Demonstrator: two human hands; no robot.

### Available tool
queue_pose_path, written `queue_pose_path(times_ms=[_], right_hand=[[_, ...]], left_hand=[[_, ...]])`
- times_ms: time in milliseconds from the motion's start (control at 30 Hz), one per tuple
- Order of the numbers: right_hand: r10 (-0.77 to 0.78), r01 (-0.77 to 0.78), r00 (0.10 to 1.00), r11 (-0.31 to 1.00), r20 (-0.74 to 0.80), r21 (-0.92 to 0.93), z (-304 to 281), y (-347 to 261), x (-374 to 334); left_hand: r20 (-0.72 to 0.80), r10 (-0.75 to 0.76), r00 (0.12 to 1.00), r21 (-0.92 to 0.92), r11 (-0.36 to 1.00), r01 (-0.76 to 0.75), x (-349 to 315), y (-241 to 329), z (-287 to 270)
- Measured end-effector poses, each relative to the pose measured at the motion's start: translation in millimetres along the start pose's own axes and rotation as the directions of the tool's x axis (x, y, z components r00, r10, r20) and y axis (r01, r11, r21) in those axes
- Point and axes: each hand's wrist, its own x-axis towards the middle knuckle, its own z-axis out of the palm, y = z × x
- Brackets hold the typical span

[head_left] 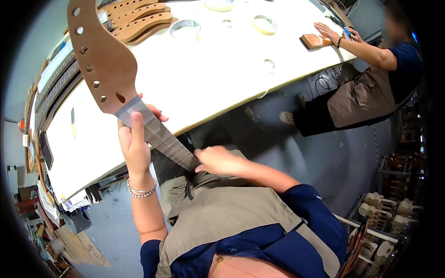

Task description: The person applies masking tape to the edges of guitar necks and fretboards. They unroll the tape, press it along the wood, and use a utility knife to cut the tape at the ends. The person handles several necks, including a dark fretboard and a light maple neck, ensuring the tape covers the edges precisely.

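A wooden guitar neck (111, 65) slants from the upper left down toward my lap, its brown headstock pierced by a row of tuner holes. Grey tape (162, 134) covers the neck's shaft. Just below the headstock my left hand (134, 139) grips the shaft, thumb lying along the tape and fingertips showing on the far side. Lower down, my right hand (218, 160) is closed at the shaft's near end, by my apron. What its fingers pinch there is too small to make out.
On the pale worktable (222, 69) lie tape rolls (185, 29), stacked guitar necks (139, 21) at the back left and a thin blade-like tool (73, 123). At the right, another person (371, 83) handles a wooden block (317, 41). A rack of necks (378, 208) stands lower right.
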Motion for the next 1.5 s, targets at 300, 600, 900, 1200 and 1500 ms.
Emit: queue_pose_path(times_ms=[300,600,900,1200,1500], right_hand=[[0.018,-0.505,0.320,0.849,-0.947,-0.155,-242.8,100.4,76.2],[0.363,0.460,0.329,0.745,-0.872,0.483,-234.0,80.7,75.2],[-0.401,0.090,0.790,-0.673,-0.464,0.734,-135.8,-42.8,6.6],[0.119,0.614,0.784,-0.003,-0.610,0.789,-120.8,-86.8,0.0],[0.020,0.744,0.448,0.547,-0.894,0.385,-114.4,-83.0,8.3]], left_hand=[[-0.066,-0.007,0.998,-0.022,1.000,0.005,-11.2,-6.1,-3.7],[-0.402,0.223,0.888,0.097,0.975,-0.201,-45.1,-1.7,-35.4],[-0.277,0.451,0.848,0.315,0.877,-0.364,-36.3,16.2,-13.2],[-0.151,0.448,0.881,0.508,0.800,-0.319,-28.6,29.0,-2.3],[-0.189,0.386,0.903,0.555,0.801,-0.226,-33.0,40.8,4.3]])
